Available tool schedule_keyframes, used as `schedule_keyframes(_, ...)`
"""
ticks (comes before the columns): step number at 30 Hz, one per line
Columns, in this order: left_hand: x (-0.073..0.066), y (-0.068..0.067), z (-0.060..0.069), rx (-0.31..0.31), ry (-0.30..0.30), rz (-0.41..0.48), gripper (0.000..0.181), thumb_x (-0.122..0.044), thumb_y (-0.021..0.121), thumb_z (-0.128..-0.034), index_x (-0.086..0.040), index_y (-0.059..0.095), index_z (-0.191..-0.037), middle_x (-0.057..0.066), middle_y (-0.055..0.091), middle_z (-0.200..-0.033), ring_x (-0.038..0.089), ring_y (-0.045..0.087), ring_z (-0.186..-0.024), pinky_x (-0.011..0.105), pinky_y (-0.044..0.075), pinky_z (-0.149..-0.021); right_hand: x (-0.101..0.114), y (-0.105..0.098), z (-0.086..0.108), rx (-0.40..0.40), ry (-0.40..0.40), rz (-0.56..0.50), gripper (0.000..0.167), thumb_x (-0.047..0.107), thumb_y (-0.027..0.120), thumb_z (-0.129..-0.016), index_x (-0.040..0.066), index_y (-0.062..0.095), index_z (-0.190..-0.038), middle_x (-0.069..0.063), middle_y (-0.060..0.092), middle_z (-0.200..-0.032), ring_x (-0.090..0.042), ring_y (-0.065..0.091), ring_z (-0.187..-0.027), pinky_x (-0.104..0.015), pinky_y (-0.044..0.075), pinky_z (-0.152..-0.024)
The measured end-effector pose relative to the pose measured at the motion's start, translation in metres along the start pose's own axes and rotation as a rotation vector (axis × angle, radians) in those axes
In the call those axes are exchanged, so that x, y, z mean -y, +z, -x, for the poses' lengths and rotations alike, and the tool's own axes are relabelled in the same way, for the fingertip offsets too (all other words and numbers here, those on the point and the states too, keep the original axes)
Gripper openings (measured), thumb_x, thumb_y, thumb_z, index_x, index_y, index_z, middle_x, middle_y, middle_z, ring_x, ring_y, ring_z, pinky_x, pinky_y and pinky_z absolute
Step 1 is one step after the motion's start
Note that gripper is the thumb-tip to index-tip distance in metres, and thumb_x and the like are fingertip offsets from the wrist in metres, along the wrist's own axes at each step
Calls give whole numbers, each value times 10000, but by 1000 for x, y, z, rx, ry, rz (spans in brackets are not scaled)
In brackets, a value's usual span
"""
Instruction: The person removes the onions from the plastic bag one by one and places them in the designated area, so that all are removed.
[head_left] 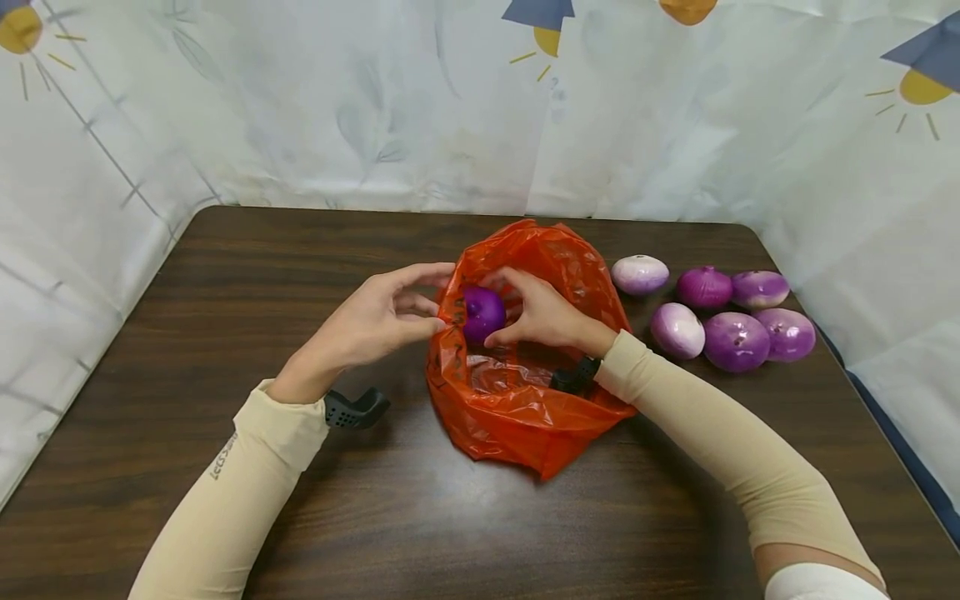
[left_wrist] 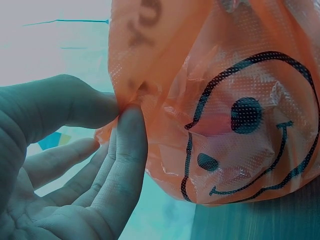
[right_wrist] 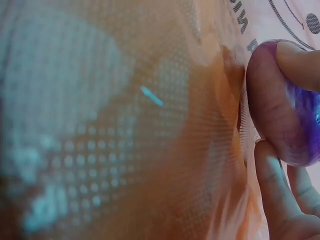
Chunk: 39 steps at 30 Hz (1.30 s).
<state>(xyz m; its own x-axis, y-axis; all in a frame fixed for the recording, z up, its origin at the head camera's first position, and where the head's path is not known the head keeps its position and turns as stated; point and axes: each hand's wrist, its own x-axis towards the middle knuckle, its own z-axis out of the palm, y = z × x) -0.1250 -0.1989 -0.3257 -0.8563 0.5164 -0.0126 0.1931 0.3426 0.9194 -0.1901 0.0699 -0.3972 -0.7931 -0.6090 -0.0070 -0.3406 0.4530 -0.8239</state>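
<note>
A red plastic bag [head_left: 510, 425] stands with its mouth open near the middle of the table. My left hand [head_left: 367, 321] pinches the bag's left rim between thumb and fingers, as the left wrist view shows. That view also shows a black smiling face printed on the bag [left_wrist: 225, 165]. Inside the bag's mouth, my right hand [head_left: 543, 312] grips a purple onion [head_left: 483, 315] near the left wall. Thumb and fingers lie on opposite sides of the onion [right_wrist: 275, 105] in the right wrist view. The bag's bottom is mostly hidden.
Several purple and whitish onions [head_left: 737, 342] lie grouped at the table's right side, beyond my right forearm. The dark wooden table [head_left: 262, 275] meets a patterned sheet [head_left: 300, 100] at its back edge. More sheet hangs at both sides.
</note>
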Motion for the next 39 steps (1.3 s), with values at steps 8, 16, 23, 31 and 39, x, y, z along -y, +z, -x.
schedule_keyframes(8, -1, -1, 1, -8, -5, -5, 648, -13, 700, -948, -125, 473, -1544, 131, 559, -1489, 273, 718, -1117, 213, 592, -874, 5, -3, 4, -11, -16, 35, 775, 235, 949, -749, 154, 510, -1383, -87, 580, -1335, -262, 681, -1173, -403, 609, -969)
schedule_keyframes(16, -1, -1, 1, -9, -15, -6, 645, -24, 695, -952, -138, 473, -1546, 122, 551, -1486, 252, 708, -1120, 209, 590, -864, 14, -10, 12, -20, -29, 55, 770, 243, 951, -746, 162, 519, -1378, -86, 581, -1318, -255, 690, -1141, -397, 610, -964)
schedule_keyframes(23, 0, -2, 2, -6, -10, -1, 638, -29, 694, -954, -138, 475, -1543, 123, 547, -1489, 222, 710, -1102, 208, 587, -848, 19, -17, 20, -14, -28, 36, 774, 226, 948, -750, 156, 512, -1386, -75, 572, -1320, -236, 686, -1158, -386, 599, -992)
schedule_keyframes(31, 2, -2, 1, -5, -15, -16, 645, -53, 713, -947, -154, 480, -1540, 114, 561, -1473, 170, 716, -1079, 225, 594, -835, 26, -27, 31, -28, -28, 48, 773, 249, 946, -755, 163, 514, -1390, -82, 587, -1296, -233, 687, -1150, -401, 596, -1001)
schedule_keyframes(39, 2, -3, 2, -6, -27, -29, 651, -71, 722, -949, -177, 480, -1543, 87, 554, -1487, 127, 714, -1075, 243, 595, -823, 32, -39, 43, -50, -28, 26, 783, 223, 951, -747, 175, 519, -1397, -80, 583, -1286, -226, 690, -1124, -407, 603, -980)
